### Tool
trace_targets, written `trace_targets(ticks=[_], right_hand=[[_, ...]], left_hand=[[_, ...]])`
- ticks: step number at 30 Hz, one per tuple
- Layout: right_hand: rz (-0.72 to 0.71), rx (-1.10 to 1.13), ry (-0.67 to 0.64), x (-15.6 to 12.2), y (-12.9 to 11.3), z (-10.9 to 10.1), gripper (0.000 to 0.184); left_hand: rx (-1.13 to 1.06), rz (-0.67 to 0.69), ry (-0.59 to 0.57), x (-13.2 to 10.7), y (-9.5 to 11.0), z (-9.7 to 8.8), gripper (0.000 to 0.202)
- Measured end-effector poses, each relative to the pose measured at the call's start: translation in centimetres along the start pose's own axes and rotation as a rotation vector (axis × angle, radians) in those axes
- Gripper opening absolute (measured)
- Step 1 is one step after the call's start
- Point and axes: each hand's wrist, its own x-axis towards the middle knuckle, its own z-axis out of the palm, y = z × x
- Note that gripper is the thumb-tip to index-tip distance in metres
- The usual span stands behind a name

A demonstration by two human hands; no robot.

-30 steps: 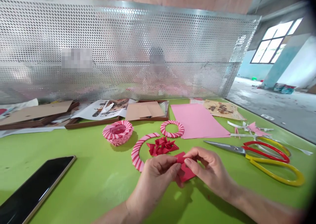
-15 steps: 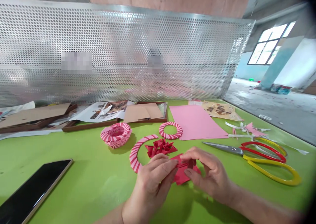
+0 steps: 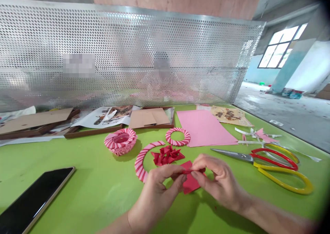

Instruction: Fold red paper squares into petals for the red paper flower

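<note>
Between my fingertips is a small folded red paper strip (image 3: 187,171), pinched at its left end by my left hand (image 3: 161,189) and at its right end by my right hand (image 3: 219,179). Beneath it, flat red paper (image 3: 191,184) lies on the table, partly covered by my fingers. Just beyond my hands sits a small pile of folded red paper pieces (image 3: 167,155). A curved pink-and-red striped paper band (image 3: 141,162) lies left of the pile. Behind the pile rests a closed striped paper ring (image 3: 177,137).
Scissors (image 3: 244,156) with red and yellow handles lie to the right, beside paper scraps (image 3: 263,135). Pink sheets (image 3: 203,127) lie behind. Stacked striped rings (image 3: 120,142) and a phone (image 3: 36,196) are at left. A perforated metal screen (image 3: 123,55) stands across the back.
My left fingers have opened out from a more closed grip into a fingertip pinch. Both hands have come closer together on the red strip, which now looks narrower.
</note>
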Motion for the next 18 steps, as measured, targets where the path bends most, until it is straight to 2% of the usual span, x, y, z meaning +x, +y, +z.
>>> trace_targets(ticks=[4,7,10,15,18], right_hand=[[0.067,0.006,-0.048,0.0,0.0,0.1,0.009],[0.061,-0.022,-0.085,-0.1,0.1,0.2,0.004],[0.057,-0.038,-0.081,-0.2,0.1,0.3,0.014],[0.105,0.036,-0.064,-0.2,0.0,0.3,0.017],[0.153,0.089,-0.078,-0.1,0.0,0.3,0.017]], left_hand=[[-0.019,-0.071,-0.067,0.2,0.4,0.0,0.015],[0.042,-0.054,-0.071,0.2,0.7,0.0,0.017],[0.108,-0.027,-0.081,0.0,0.6,0.1,0.017],[0.228,0.1,-0.047,-0.2,0.7,0.3,0.017],[0.237,0.068,-0.037,-0.1,1.4,0.2,0.019]])
